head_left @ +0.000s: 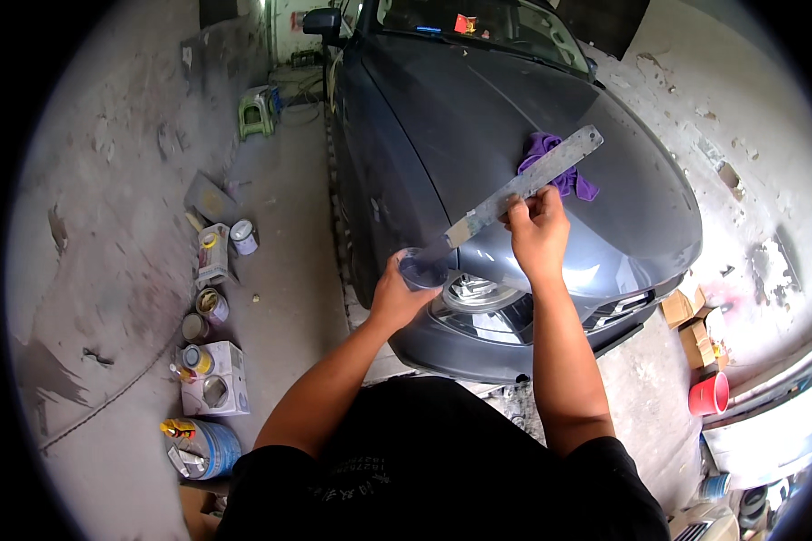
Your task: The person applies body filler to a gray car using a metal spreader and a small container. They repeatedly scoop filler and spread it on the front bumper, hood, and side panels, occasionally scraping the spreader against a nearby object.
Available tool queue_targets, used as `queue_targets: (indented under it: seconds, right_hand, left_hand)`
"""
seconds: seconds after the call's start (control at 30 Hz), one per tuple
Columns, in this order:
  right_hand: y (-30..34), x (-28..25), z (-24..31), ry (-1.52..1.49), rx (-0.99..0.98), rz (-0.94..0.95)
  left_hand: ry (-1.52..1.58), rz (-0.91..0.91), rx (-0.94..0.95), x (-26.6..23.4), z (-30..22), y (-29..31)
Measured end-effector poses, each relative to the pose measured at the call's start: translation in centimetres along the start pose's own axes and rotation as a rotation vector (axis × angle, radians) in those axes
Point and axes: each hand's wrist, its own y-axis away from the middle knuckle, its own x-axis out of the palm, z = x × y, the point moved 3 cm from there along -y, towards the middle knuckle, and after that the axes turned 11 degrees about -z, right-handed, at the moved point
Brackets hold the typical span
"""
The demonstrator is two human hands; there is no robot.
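Observation:
My left hand (397, 296) is wrapped round a small cup (423, 273) with dark contents, held beside the front corner of a grey car (478, 108). Between the fingers of my right hand (539, 233) is a long, flat metal mixing stick (550, 164), smeared with paint. It slants down to the left, and its lower end dips into the cup. The upper end, with a small hole, points up over the hood. Behind the stick a crumpled purple cloth (583, 184) lies on the hood, partly hidden by it.
Along the left wall stand paint cans (244, 236), a white box (227, 383) and a blue bucket (213, 449). A green stool (258, 112) is farther back. At the right are cardboard boxes (695, 343) and a red bucket (709, 394). The car's headlight (480, 293) is just below my hands.

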Motion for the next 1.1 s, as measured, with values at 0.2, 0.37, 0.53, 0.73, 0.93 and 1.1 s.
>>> queue_targets:
  seconds: [0.2, 0.37, 0.53, 0.73, 0.93, 1.1]
  right_hand:
    - [-0.1, -0.5, -0.7, 0.035, 0.059, 0.033]
    - [0.4, -2.7, -2.1, -0.116, 0.269, 0.004]
    - [2.9, -7.5, -3.9, -0.171, 0.399, -0.128]
    - [9.0, -14.1, -1.2, 0.182, 0.246, -0.182]
    - [12.9, -22.6, 4.5, 0.42, 0.15, 0.034]
    - [15.3, -33.8, 5.5, 0.739, 0.381, -0.392]
  left_hand:
    - [-0.008, -0.003, 0.006, 0.0, -0.2, 0.2]
    - [-0.007, 0.047, 0.026, 0.3, -0.8, 0.3]
    - [0.019, 0.189, 0.163, 2.6, -2.5, 1.4]
    - [0.185, 0.628, 0.247, 7.8, -3.5, 5.0]
    - [0.393, 0.987, 0.378, 15.8, -5.5, 12.4]
    - [0.511, 1.349, 0.34, 23.3, -9.5, 20.8]
